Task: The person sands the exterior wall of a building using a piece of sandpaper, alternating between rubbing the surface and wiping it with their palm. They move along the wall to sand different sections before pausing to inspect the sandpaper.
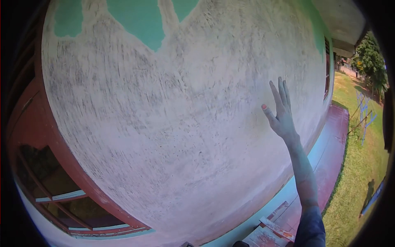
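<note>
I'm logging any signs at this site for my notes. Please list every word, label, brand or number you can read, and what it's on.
There are none: no readable text shows on the wall, the red frame, the right hand or the dark sleeve.

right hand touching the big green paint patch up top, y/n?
Apart. The head view shows a broad stretch of whitish wall between the right hand and the big green paint patch.
</note>
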Action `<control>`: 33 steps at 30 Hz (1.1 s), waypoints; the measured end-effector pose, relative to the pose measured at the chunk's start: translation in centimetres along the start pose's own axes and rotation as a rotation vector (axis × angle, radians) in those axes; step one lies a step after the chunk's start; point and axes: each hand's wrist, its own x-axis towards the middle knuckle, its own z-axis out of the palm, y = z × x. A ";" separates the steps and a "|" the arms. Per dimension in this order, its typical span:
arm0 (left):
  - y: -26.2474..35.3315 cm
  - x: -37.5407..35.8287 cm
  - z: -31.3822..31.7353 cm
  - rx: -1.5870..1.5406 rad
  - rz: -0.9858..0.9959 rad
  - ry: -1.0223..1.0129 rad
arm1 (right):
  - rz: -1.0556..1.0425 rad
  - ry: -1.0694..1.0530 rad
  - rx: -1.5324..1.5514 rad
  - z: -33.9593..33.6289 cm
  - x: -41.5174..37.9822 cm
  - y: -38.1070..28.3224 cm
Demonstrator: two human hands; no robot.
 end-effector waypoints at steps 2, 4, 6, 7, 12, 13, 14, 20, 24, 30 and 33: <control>4.4 -2.0 1.5 0.182 0.302 0.208 | -0.070 0.110 -0.008 2.8 8.3 0.7; 20.1 -6.4 -1.1 -0.118 -0.007 0.126 | -0.125 0.207 0.012 5.6 14.2 -0.5; 21.2 -8.9 -1.2 -0.178 -0.122 0.171 | -0.096 0.231 0.052 6.2 14.6 -1.1; 22.4 -9.5 -1.4 -0.212 -0.170 0.195 | -0.090 0.251 0.069 6.1 14.8 -1.5; 26.6 -14.4 -3.5 -0.089 -0.240 0.404 | -0.103 0.236 0.097 6.2 14.9 -1.0; 27.3 -15.6 -3.6 -0.054 -0.243 0.443 | -0.111 0.229 0.098 6.1 14.9 -0.9; 27.9 -16.6 -3.5 -0.019 -0.241 0.482 | -0.107 0.224 0.100 6.1 14.8 -0.9; 30.4 -20.4 -3.0 -0.034 -0.279 0.619 | -0.101 0.186 0.001 4.3 18.7 -3.5; 31.0 -22.7 -1.6 -0.113 -0.280 0.679 | -0.162 0.240 0.031 2.0 27.4 -8.1; 28.8 -26.7 2.0 -0.251 -0.194 0.736 | -0.324 0.253 0.182 2.4 29.8 -14.8; 27.8 -27.8 2.7 0.031 -0.208 0.730 | -0.602 0.057 0.223 3.2 23.5 -17.2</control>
